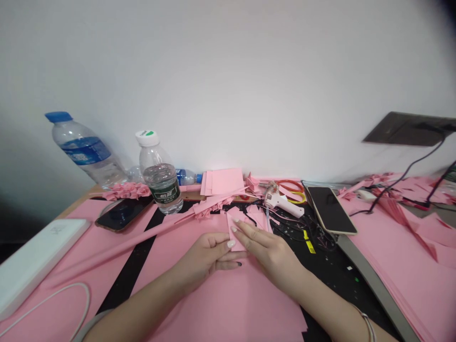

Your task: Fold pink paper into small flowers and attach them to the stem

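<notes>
Between my two hands is a small folded piece of pink paper (239, 242), held over a large pink sheet (235, 304). My left hand (210, 256) pinches its lower left side, thumb on top and fingers beneath. Flat across the paper's upper right part lie the fingers of my right hand (265, 247), pressed together. A pink glue gun (285, 205) rests just beyond my right hand, with cables around it. More small pink paper pieces (254, 213) lie behind the hands.
Left stand a green-labelled bottle (161, 183) and a blue-capped bottle (85, 149). Phones lie left (124, 213) and right (331, 209). A white box-shaped device (42, 261) sits at far left. Pink paper flowers (128, 191), a long pink stem (149, 232) and stacked sheets (402, 256) surround the workspace.
</notes>
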`<state>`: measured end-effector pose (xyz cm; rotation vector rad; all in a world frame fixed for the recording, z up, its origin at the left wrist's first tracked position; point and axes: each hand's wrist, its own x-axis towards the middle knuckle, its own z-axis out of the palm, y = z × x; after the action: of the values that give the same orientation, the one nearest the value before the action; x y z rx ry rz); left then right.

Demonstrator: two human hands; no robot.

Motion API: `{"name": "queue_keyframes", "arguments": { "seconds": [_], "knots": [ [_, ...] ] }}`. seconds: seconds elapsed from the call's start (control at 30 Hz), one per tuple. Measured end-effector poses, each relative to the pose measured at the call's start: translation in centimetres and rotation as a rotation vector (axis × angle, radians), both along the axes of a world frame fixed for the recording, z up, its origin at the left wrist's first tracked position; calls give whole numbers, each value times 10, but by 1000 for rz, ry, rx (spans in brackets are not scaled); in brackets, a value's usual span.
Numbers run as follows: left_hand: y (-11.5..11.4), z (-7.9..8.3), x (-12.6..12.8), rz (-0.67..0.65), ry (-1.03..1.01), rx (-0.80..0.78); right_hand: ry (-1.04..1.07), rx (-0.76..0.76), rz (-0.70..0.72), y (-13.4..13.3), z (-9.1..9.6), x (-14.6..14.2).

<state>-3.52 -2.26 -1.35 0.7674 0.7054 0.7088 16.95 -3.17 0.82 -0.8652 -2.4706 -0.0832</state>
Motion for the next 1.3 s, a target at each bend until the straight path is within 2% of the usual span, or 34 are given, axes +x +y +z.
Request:
{"name": "queue_keyframes", "arguments": {
  "seconds": [0.6, 0.8, 1.0, 1.07, 1.2, 1.3],
  "knots": [
    [1, 0, -1, -44, 39, 41, -76, 13, -10, 0, -1, -4],
    [0, 0, -2, -50, 78, 54, -56, -60, -8, -1, -3, -4],
    [6, 6, -7, -45, 144, 122, 232, -264, 76, -2, 4, 0],
    [7, 9, -9, -85, 181, 163, 372, -346, 21, -1, 7, -1],
    [7, 11, -12, -154, 246, 226, 523, -722, -174, 4, 11, -5],
    [5, 11, -12, -181, 256, 252, 596, -983, -187, 8, 12, -7]
  ]
}}
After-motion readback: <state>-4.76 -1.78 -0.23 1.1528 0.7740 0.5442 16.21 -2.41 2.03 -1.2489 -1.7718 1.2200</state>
